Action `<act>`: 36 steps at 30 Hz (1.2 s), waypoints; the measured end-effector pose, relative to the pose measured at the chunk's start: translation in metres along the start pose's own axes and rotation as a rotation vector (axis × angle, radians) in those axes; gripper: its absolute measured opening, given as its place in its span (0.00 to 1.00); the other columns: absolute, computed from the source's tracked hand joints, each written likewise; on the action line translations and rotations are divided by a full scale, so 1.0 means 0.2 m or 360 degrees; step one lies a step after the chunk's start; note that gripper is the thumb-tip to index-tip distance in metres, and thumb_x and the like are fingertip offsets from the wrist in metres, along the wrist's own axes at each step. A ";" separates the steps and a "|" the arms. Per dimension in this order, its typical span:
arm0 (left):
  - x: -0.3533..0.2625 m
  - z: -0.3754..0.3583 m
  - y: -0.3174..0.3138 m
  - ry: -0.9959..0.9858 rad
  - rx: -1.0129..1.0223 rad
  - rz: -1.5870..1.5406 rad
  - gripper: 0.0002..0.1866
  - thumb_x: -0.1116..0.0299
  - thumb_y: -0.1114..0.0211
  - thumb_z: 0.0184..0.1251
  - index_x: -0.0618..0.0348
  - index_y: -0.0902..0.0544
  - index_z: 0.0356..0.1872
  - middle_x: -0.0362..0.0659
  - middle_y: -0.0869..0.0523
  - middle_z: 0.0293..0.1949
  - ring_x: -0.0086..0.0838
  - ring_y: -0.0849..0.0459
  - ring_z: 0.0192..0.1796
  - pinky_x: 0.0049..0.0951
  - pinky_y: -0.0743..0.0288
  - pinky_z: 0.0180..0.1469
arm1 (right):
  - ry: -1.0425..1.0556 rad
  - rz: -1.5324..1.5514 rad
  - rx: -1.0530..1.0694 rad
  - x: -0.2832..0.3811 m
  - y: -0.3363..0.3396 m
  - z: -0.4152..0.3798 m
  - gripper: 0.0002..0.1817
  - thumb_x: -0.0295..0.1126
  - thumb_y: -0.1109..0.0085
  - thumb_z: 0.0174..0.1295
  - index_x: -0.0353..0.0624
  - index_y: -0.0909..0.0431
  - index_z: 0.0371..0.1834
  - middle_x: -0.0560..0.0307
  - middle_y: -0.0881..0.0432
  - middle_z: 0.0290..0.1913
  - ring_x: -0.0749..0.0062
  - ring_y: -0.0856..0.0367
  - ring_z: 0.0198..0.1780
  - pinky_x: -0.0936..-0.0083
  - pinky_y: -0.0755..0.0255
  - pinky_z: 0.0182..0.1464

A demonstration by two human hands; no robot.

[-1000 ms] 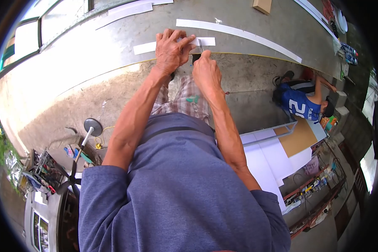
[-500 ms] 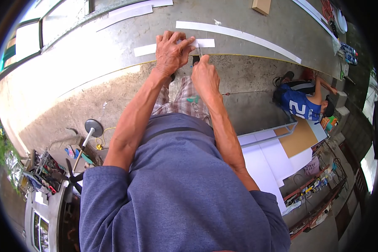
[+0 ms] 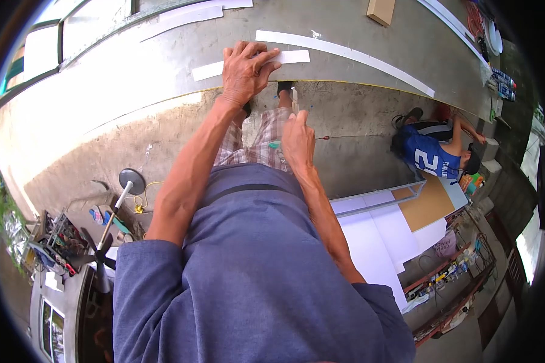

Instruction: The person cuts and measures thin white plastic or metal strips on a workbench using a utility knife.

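My left hand (image 3: 246,74) presses a short white strip (image 3: 295,57) down on the grey worktop, fingers bent and close together over its middle. Both ends of the strip stick out from under the hand. My right hand (image 3: 299,140) is closed around the handle of a cutter knife (image 3: 295,100). Its blade points up towards the worktop edge, apart from the strip, over the gap between my body and the table. Beyond the short strip lies a long white strip (image 3: 345,52).
The worktop (image 3: 181,51) has a yellowish front edge. More white strips (image 3: 191,18) and a brown block (image 3: 381,11) lie farther back. At the right a person in a blue jersey (image 3: 431,150) crouches near white sheets (image 3: 369,233) and a brown board (image 3: 429,209). A fan (image 3: 101,257) stands at lower left.
My right hand has drawn the cutter knife back from the short strip towards my body, off the table edge. My left hand stays on the strip.
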State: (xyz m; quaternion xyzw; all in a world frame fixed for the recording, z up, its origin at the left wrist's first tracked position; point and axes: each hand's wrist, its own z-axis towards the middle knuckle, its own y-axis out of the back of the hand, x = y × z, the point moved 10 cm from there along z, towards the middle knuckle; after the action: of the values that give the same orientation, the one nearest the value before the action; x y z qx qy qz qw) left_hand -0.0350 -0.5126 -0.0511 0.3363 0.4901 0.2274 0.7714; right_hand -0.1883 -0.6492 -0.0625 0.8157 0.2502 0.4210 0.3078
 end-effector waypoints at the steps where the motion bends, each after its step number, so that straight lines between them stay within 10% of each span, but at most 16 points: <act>1: 0.01 0.01 0.00 0.0007 -0.0022 -0.0026 0.16 0.55 0.22 0.59 0.39 0.08 0.49 0.31 0.14 0.44 0.31 0.20 0.50 0.36 0.34 0.51 | 0.0053 0.0032 -0.0047 0.01 0.02 0.02 0.11 0.36 0.54 0.78 0.39 0.36 0.47 0.28 0.18 0.25 0.28 0.16 0.32 0.39 0.26 0.33; 36: 0.00 0.00 0.00 -0.0011 -0.0041 -0.0006 0.14 0.52 0.24 0.61 0.40 0.08 0.45 0.30 0.14 0.43 0.30 0.21 0.49 0.37 0.35 0.51 | 0.0251 -0.0329 -0.0001 0.26 0.05 0.42 0.13 0.36 0.54 0.77 0.33 0.32 0.45 0.23 0.16 0.32 0.24 0.15 0.38 0.38 0.24 0.39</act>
State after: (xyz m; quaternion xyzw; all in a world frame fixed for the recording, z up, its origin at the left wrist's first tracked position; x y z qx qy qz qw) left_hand -0.0350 -0.5128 -0.0497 0.3262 0.4851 0.2310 0.7777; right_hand -0.0896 -0.6451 -0.0655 0.7499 0.3563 0.4499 0.3292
